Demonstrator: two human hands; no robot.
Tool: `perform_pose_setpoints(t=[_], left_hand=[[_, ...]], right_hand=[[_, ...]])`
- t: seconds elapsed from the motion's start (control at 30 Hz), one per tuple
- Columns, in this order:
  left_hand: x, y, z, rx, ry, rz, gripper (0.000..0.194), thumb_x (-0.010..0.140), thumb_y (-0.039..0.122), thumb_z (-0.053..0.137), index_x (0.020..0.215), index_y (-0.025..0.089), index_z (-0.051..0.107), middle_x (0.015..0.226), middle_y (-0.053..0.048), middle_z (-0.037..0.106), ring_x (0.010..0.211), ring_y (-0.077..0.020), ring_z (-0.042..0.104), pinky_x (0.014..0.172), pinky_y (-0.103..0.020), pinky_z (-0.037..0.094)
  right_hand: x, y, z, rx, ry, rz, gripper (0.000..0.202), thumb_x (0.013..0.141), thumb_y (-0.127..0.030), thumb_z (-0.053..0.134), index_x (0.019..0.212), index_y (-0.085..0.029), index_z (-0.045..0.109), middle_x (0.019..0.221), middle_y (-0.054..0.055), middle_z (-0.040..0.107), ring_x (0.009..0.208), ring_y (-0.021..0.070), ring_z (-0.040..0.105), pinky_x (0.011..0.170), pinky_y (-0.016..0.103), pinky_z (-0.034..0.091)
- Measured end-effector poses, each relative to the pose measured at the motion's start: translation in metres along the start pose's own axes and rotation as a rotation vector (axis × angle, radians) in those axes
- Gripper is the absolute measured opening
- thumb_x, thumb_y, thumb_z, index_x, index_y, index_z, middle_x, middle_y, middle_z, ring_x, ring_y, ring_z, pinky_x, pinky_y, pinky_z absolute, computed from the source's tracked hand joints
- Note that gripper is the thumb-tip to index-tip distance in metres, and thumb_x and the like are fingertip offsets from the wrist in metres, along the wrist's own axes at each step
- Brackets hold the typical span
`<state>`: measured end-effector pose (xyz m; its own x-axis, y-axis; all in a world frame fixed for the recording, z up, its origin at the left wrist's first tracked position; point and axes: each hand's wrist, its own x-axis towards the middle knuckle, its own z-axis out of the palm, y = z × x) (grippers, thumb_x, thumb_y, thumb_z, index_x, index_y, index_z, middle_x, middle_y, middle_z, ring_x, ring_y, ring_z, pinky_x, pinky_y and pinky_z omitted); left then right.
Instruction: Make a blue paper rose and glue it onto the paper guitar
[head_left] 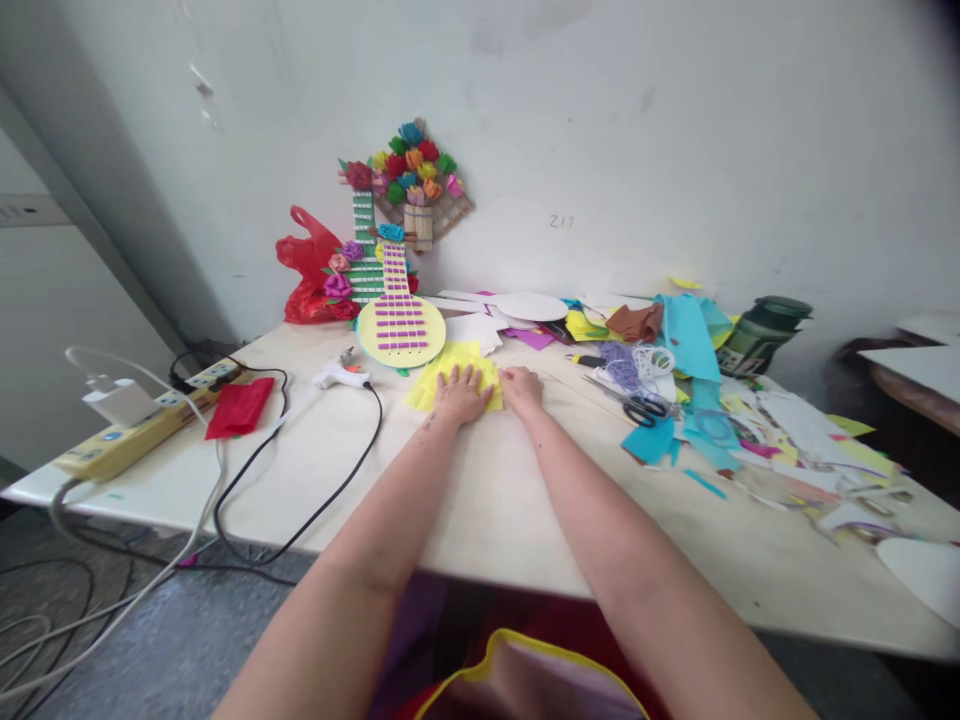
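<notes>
Crinkled yellow paper (426,386) lies on the white table, in front of a yellow guitar-shaped craft piece (402,345) with purple strips. My left hand (461,396) rests flat on the paper with its fingers spread. At the paper's right edge, my right hand (523,389) is closed, its fingertips pressed together; what they pinch is too small to make out. A white glue gun (341,374) lies left of the paper.
On the left are a power strip (142,430), cables and a red packet (240,407). Scissors (643,410), string (621,366), paper scraps (690,335) and a green bottle (765,335) lie right. Paper flowers (420,165) stand against the wall.
</notes>
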<state>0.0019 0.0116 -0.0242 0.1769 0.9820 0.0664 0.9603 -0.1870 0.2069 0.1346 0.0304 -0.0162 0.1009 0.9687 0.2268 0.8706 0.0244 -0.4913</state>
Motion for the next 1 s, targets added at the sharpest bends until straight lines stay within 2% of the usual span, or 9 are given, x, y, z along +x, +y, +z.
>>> perform_pose_setpoints(t=[0.17,0.4,0.53,0.63,0.77,0.9,1.0], left_hand=[[0.004,0.002,-0.001,-0.048,0.009,-0.045,0.065,0.085,0.052,0.012,0.14,0.019,0.026,0.15,-0.004,0.014,0.137,-0.0283,0.004,0.107,-0.054,0.0],[0.004,-0.001,-0.006,-0.183,0.017,-0.049,0.056,0.088,0.044,0.018,0.138,0.023,0.031,0.149,-0.003,0.015,0.137,-0.0272,0.003,0.106,-0.054,0.001],[0.002,-0.007,-0.011,-0.362,0.126,-0.047,0.055,0.09,0.038,0.016,0.139,0.019,0.03,0.147,-0.005,0.024,0.137,-0.0228,0.013,0.109,-0.046,0.007],[0.003,-0.011,-0.015,-0.473,0.234,-0.067,0.051,0.09,0.035,0.019,0.134,0.017,0.039,0.142,-0.007,0.034,0.133,-0.0209,0.026,0.109,-0.04,0.01],[0.005,-0.014,-0.02,-0.659,0.347,-0.128,0.052,0.089,0.043,0.024,0.121,0.015,0.054,0.128,-0.012,0.052,0.121,-0.0242,0.045,0.103,-0.037,0.027],[0.003,-0.018,-0.018,-0.87,0.388,-0.115,0.055,0.086,0.049,0.029,0.111,0.012,0.06,0.117,-0.014,0.059,0.115,-0.0258,0.05,0.099,-0.036,0.033],[-0.002,-0.023,-0.015,-0.984,0.344,-0.113,0.057,0.085,0.052,0.03,0.115,0.013,0.057,0.113,-0.013,0.062,0.114,-0.0246,0.051,0.099,-0.035,0.032]], right_hand=[[0.004,0.003,0.002,0.054,-0.007,-0.028,0.038,0.078,-0.015,0.038,0.103,-0.023,0.066,0.122,0.002,0.057,0.11,0.0234,0.049,0.092,0.034,0.037],[0.002,0.005,0.007,0.068,0.03,-0.127,0.04,0.072,-0.013,0.045,0.105,-0.025,0.066,0.125,0.0,0.055,0.114,0.0229,0.047,0.097,0.034,0.035],[0.001,0.006,0.008,0.084,0.027,-0.158,0.046,0.067,-0.009,0.047,0.106,-0.025,0.065,0.125,-0.001,0.055,0.114,0.0232,0.047,0.097,0.036,0.036],[0.001,0.005,0.007,0.087,0.009,-0.176,0.048,0.066,-0.007,0.047,0.107,-0.024,0.065,0.125,-0.001,0.056,0.114,0.0227,0.047,0.098,0.035,0.036],[0.0,0.005,0.006,0.078,0.001,-0.214,0.05,0.065,-0.007,0.048,0.109,-0.024,0.064,0.125,-0.002,0.056,0.114,0.0221,0.047,0.098,0.034,0.036],[-0.001,0.005,0.006,0.047,0.013,-0.293,0.05,0.066,-0.006,0.047,0.108,-0.025,0.065,0.124,-0.002,0.056,0.112,0.0217,0.047,0.096,0.033,0.037],[-0.002,0.004,0.007,0.025,0.01,-0.358,0.048,0.066,-0.009,0.048,0.108,-0.025,0.065,0.124,-0.002,0.056,0.111,0.0221,0.047,0.095,0.034,0.037]])
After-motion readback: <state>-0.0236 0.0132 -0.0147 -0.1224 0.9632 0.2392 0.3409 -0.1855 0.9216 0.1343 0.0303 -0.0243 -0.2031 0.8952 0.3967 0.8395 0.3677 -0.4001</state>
